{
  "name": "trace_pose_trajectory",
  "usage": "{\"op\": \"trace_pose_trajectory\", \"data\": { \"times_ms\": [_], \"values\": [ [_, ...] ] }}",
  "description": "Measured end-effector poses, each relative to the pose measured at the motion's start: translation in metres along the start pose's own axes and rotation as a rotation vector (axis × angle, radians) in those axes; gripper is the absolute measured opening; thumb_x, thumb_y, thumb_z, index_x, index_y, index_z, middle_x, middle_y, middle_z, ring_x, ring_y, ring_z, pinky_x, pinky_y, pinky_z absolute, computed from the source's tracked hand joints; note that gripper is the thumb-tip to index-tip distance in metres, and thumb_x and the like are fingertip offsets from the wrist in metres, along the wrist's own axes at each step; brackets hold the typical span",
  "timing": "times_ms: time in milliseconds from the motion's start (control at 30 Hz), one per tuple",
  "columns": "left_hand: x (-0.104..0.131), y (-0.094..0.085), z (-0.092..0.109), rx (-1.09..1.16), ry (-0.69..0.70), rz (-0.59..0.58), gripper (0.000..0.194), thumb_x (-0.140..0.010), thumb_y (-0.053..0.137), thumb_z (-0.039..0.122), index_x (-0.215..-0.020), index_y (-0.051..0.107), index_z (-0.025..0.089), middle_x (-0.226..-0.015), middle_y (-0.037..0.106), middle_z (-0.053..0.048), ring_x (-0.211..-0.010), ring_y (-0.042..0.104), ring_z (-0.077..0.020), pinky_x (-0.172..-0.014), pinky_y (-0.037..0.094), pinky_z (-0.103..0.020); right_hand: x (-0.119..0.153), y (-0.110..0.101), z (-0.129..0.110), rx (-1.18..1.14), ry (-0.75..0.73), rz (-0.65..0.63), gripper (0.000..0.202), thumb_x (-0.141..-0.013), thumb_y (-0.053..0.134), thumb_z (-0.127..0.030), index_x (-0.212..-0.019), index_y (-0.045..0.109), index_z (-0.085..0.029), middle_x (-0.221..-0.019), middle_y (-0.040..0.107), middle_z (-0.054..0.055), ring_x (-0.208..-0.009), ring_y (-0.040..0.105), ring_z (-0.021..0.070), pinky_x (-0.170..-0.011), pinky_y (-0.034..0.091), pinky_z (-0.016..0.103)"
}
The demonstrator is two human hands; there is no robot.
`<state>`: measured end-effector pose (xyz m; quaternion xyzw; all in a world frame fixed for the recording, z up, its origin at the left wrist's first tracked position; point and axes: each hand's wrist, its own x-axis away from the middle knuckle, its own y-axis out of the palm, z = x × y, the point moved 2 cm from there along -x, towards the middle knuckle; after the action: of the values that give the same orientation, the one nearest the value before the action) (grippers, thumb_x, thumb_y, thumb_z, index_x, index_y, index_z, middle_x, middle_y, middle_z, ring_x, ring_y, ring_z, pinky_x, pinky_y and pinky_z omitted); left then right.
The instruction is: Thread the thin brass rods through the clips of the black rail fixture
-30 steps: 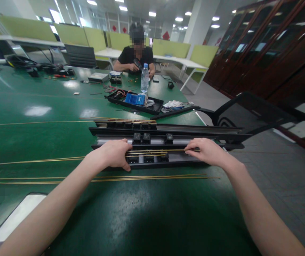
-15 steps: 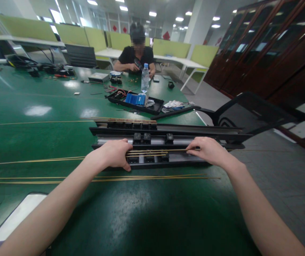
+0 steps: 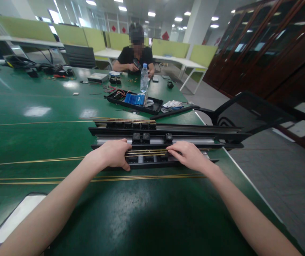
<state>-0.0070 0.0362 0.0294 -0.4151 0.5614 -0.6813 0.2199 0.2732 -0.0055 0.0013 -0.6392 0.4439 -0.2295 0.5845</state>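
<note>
1. Apparently, you are at the step of working thin rods (image 3: 154, 153) along the near rail (image 3: 152, 165); they lie lengthwise over its black blocks (image 3: 149, 159), on the bench (image 3: 142, 220).
2. Your left hand (image 3: 116, 153) straddles that rail, thumb on the near side, fingers on the far side, clasping it.
3. Your right hand (image 3: 187, 153) has its fingers pinched together, seemingly on one rod, near the rods' ends.
4. The next move probably calls for a light pinch and a steady rail.
5. Three blocks sit in the middle rail (image 3: 157, 140); beyond, the tray (image 3: 156, 105) holds a blue pack (image 3: 134, 99) and wires (image 3: 119, 93).
</note>
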Motion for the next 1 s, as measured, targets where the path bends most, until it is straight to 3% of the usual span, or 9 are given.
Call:
{"op": "trace_pose_trajectory", "data": {
  "times_ms": [367,767,1000],
  "values": [
    [-0.0010,0.0010,-0.0029,-0.005,-0.001,-0.007,0.074,-0.056,0.071,0.063,-0.116,0.062,0.021,-0.112,0.063,-0.010,-0.097,0.063,-0.0285,-0.078,0.050,-0.034,-0.0007,0.0002,0.0043,0.132,-0.116,0.019,0.024,-0.096,0.050,-0.028,-0.105,0.070,-0.020,-0.092,0.072,0.005,-0.086,0.064,0.0194,-0.076,0.045,0.032],
    [-0.0010,0.0002,-0.0025,0.003,-0.015,-0.011,0.075,-0.056,0.072,0.062,-0.119,0.061,0.022,-0.113,0.063,-0.010,-0.097,0.063,-0.0280,-0.078,0.049,-0.034,0.0024,0.0033,0.0075,0.298,-0.301,0.178,0.021,-0.095,0.052,-0.022,-0.101,0.071,-0.015,-0.085,0.071,0.006,-0.077,0.061,0.0170,-0.071,0.044,0.030],
    [-0.0021,0.0027,-0.0060,0.002,-0.012,0.001,0.075,-0.056,0.073,0.062,-0.118,0.062,0.023,-0.115,0.063,-0.010,-0.097,0.064,-0.0280,-0.076,0.050,-0.035,0.0050,0.0050,0.0067,0.338,-0.335,0.246,0.018,-0.093,0.054,-0.018,-0.102,0.070,-0.015,-0.085,0.073,0.006,-0.079,0.061,0.0173,-0.074,0.046,0.032]
  ]
}}
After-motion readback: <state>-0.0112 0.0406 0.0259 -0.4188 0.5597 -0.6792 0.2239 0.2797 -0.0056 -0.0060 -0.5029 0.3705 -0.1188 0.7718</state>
